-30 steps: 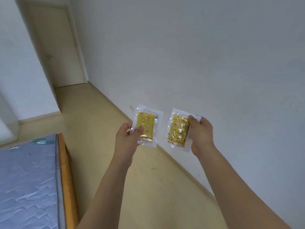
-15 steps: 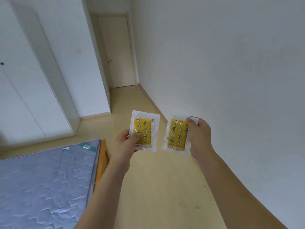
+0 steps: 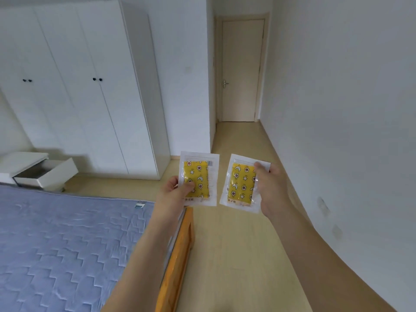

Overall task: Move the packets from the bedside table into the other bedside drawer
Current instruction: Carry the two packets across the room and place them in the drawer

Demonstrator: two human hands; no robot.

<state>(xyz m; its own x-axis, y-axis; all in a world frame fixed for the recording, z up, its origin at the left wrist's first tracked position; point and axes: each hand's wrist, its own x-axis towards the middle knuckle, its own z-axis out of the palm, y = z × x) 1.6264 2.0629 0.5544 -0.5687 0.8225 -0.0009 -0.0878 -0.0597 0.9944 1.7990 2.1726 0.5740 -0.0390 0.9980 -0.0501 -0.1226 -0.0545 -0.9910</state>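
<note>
Surroundings: I see a white wardrobe [image 3: 85, 86] along the far wall and a closed door [image 3: 242, 70] at the end of the corridor on the right. A white bedside table [image 3: 22, 161] sits far left by the wardrobe, its drawer [image 3: 48, 174] pulled out; I can't tell what's inside from here. The bed's blue quilted mattress [image 3: 56, 244] fills the lower left, with the orange wooden bed frame [image 3: 180, 255] running along its right edge. Bare wall on my right. The bed lies between me and the bedside table. The wood floor [image 3: 236, 244] runs along the bed's end, on past the wardrobe, and up the corridor to the door.

Hands: both raised in front of me, each gripping one packet, both clear plastic with a yellow patterned insert.
- left hand [image 3: 173, 194]: thumb over the front of the left packet [image 3: 199, 179] at its lower left corner, fingers behind it. Packet upright.
- right hand [image 3: 270, 190]: fingers curled over the right edge of the right packet [image 3: 242, 183]. Packet tilted slightly.

The packets are side by side, near each other, not touching, held in the air above the floor just past the bed's corner. They're well apart from the drawer.
</note>
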